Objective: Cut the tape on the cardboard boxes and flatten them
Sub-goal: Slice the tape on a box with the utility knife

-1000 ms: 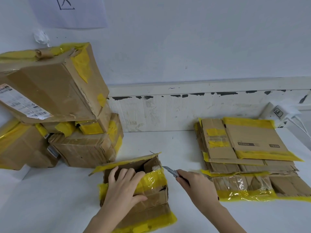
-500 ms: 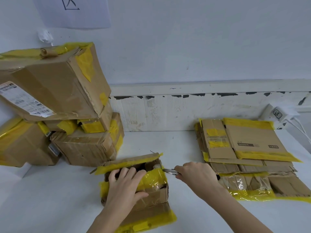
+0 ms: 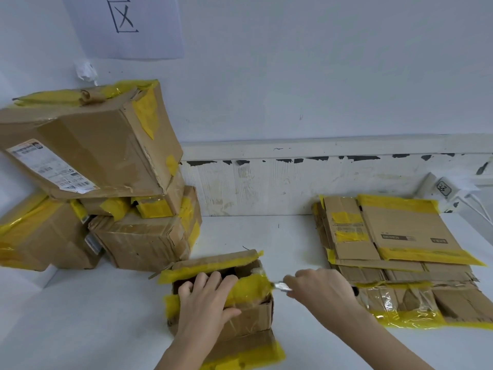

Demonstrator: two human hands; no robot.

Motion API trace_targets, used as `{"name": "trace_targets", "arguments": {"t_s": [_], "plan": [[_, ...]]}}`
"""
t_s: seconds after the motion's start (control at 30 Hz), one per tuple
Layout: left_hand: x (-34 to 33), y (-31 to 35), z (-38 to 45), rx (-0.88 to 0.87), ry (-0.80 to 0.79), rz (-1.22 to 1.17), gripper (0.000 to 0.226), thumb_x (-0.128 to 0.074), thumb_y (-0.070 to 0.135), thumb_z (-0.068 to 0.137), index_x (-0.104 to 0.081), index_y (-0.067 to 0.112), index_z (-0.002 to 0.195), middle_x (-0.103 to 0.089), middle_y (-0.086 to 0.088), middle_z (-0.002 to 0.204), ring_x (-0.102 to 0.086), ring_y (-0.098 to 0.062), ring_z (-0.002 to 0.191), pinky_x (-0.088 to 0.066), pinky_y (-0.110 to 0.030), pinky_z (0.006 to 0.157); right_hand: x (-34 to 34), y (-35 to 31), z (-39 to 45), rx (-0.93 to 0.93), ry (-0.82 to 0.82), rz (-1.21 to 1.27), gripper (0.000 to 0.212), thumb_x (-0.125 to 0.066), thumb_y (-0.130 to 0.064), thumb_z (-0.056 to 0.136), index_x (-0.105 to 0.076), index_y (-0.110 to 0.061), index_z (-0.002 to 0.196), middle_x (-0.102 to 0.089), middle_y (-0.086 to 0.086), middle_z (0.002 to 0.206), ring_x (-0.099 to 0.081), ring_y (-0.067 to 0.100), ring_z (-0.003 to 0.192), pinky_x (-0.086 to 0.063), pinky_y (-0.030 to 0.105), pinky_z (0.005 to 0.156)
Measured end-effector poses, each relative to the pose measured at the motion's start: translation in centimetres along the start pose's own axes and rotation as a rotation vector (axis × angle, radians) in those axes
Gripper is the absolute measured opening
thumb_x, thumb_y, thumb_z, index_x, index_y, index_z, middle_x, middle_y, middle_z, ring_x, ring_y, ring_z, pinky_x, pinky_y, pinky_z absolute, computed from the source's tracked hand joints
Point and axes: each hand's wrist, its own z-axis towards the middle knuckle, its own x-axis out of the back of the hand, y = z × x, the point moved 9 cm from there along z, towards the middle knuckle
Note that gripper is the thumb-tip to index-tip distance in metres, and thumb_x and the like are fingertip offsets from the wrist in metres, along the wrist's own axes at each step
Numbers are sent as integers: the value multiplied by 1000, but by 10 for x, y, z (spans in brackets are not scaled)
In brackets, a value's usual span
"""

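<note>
A small knife [image 3: 280, 286] is gripped in the right hand [image 3: 318, 293], fingers curled round the handle, only the metal front end left showing; the small box [image 3: 226, 303] is pressed down by the left hand [image 3: 206, 303], fingers laid over its taped top edge and dipping into the opening, thumb held against the near face. The box is found at the front middle of the white table [image 3: 80, 316], one flap [image 3: 213, 263] raised at the back, yellow tape [image 3: 248, 288] stretched across the right part of the top. Compared with a second ago, the knife has been brought leftward from clear of the box until its tip is met with the tape at the right top corner; the left hand has hardly been shifted. The cut on this strip is therefore judged to be beginning, not finished, and the box is not yet flattened. A pile of uncut boxes [image 3: 93, 182] is noted at the left against the wall, a stack of flattened cardboard [image 3: 400, 249] at the right. Blade travel is directed toward the bracing fingers, so a slip is reckoned the main hazard
</note>
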Motion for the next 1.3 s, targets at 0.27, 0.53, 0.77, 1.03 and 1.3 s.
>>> {"name": "trace_targets", "arguments": {"t_s": [0.27,0.53,0.77,1.03,1.3], "plan": [[2,-1,1,11,59,3,63,-91,51,22,-67,28,76,-55,12,65,-56,-14,57,-34,-30,53,5,2,-11,-111,112,119,17,-63,-38,87,-64,-22,93,-33,0,57,-62,17,67,-6,24,44],[7,7,-19,-8,195,49,78,-94,37,34,-45,24,93,-59,1,73,-39,-21,78,-25,-36,67,-101,36,-23,-485,21,478,46,-31,-21,102,-21,-15,146,-40,4,121,-54,22,102,-41,26,76],[19,13,-36,-57,238,-91,33,-42,17,72,-71,32,80,-66,12,74,-61,-10,75,-32,-28,73,-103,23,-23,-634,287,265,37,-66,16,56,-62,0,90,-48,16,48,-48,32,35,-41,32,30],[20,23,-31,-126,-17,-265,25,-59,26,65,-77,32,83,-70,20,75,-66,3,65,-50,-10,55,-121,22,-9,-693,237,382,51,-88,13,19,-70,6,66,-48,16,50,-49,31,37,-38,33,25],[0,-1,-21,91,-331,-339,53,-56,37,91,-39,33,141,-66,13,113,-64,-1,93,-54,-19,75,-71,36,16,-573,335,793,33,-39,-8,99,-55,-19,125,-55,-1,123,-49,15,112,-38,17,86]]}}
